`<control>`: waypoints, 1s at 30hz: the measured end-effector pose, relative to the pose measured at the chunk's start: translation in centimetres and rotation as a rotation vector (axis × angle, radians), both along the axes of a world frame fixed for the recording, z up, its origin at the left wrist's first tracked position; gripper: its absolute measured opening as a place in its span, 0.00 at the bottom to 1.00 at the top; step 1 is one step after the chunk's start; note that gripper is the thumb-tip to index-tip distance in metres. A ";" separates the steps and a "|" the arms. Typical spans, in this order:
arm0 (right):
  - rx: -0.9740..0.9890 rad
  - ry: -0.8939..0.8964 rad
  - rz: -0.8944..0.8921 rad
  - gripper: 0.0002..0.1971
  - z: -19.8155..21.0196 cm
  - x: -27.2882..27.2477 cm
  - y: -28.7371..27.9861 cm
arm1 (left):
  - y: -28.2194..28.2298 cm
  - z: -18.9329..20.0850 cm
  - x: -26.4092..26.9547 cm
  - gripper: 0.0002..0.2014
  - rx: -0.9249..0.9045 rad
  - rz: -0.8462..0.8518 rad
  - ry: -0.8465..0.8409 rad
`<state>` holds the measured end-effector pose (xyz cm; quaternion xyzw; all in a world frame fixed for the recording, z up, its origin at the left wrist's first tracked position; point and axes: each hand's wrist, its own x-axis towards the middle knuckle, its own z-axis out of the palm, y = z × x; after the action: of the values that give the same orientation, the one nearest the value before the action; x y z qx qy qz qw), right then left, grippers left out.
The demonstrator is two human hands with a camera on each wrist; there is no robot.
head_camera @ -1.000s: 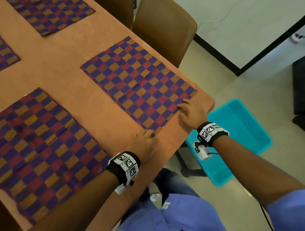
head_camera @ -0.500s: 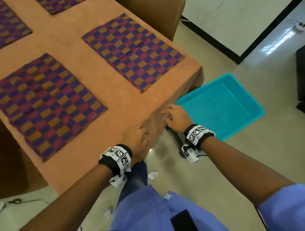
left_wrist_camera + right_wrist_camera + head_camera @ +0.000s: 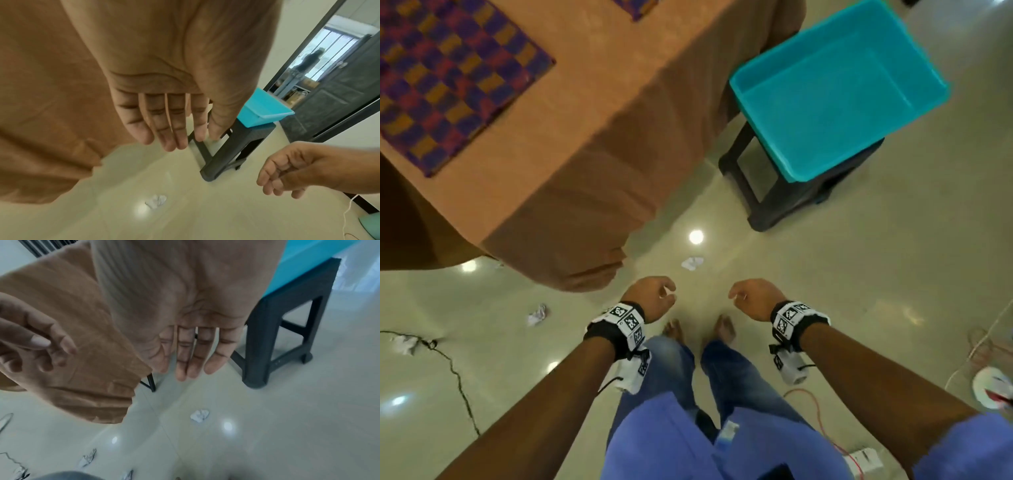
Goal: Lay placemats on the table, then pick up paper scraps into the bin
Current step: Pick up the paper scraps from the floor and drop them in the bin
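Both my hands hang empty over the floor, in front of my feet. My left hand [image 3: 666,295] and right hand [image 3: 738,296] have relaxed fingers and touch nothing. A crumpled white paper scrap [image 3: 692,263] lies on the tiles just beyond them, also seen as the paper scrap [image 3: 156,201] and the paper scrap [image 3: 199,415]. Two more scraps [image 3: 537,315] [image 3: 405,344] lie to the left. The teal bin [image 3: 914,61] sits on a dark stool [image 3: 774,198] at the upper right. A checked placemat [image 3: 448,78] lies flat on the table's tan cloth [image 3: 592,144].
The cloth hangs low off the table corner, close to my left hand. A black cable [image 3: 455,373] runs across the floor at left. Red and white cables [image 3: 818,411] and a round white object [image 3: 993,390] lie at right. Several scraps [image 3: 88,457] sit near my feet.
Both hands have left the table edge and dropped low over the floor. The view has tilted down from the placemats to the tiles and scraps.
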<state>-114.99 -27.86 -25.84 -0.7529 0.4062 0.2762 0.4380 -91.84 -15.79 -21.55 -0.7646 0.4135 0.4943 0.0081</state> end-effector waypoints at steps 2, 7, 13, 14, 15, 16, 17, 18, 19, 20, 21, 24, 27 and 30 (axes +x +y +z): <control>0.060 0.055 -0.009 0.12 -1.6 -1.0 2.1 | 2.6 -1.6 -0.7 0.12 0.041 0.025 0.036; 0.151 0.136 -0.053 0.10 -8.4 -0.2 6.1 | 10.0 -8.6 -0.7 0.08 0.124 0.163 0.116; 0.034 0.079 -0.101 0.13 -23.8 4.6 7.5 | 16.8 -22.6 3.4 0.05 0.111 0.311 0.063; 0.009 0.069 -0.105 0.15 -26.7 5.5 7.3 | 17.7 -25.2 4.6 0.03 0.099 0.326 0.044; -0.016 0.063 -0.094 0.17 -30.5 6.7 7.2 | 18.8 -28.6 5.7 0.02 0.091 0.339 0.029; -0.038 0.052 -0.079 0.20 -34.1 7.7 7.1 | 20.1 -32.1 6.9 0.02 0.085 0.351 0.015; -0.048 0.059 -0.080 0.23 -35.5 8.4 6.6 | 20.5 -33.5 8.2 0.02 0.090 0.366 0.014; -0.072 0.064 -0.048 0.26 -38.4 9.4 6.2 | 21.1 -36.1 9.4 0.02 0.076 0.424 -0.008; -0.102 0.078 -0.021 0.29 -41.5 10.2 5.8 | 21.8 -38.3 10.5 0.02 0.053 0.490 -0.038; -0.133 0.090 0.004 0.32 -45.1 10.8 5.8 | 23.0 -41.2 11.3 0.01 0.049 0.541 -0.065; -0.149 0.100 0.012 0.34 -47.0 11.5 5.3 | 23.8 -43.2 12.0 0.02 0.052 0.574 -0.097; -0.246 0.114 -0.026 0.40 -53.9 12.7 4.5 | 26.7 -49.7 12.9 0.13 0.086 0.545 -0.217; -0.336 0.150 0.024 0.37 -57.9 13.3 5.5 | 29.7 -55.2 12.6 0.28 0.129 0.505 -0.316; -0.561 -0.051 0.101 0.18 -59.2 13.8 7.8 | 31.4 -59.1 11.2 0.42 0.181 0.537 -0.285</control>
<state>-101.23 -20.04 -85.05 -0.8707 0.4176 0.1556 0.2082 -80.61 15.57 -80.63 -0.9042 0.1457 0.4015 0.0031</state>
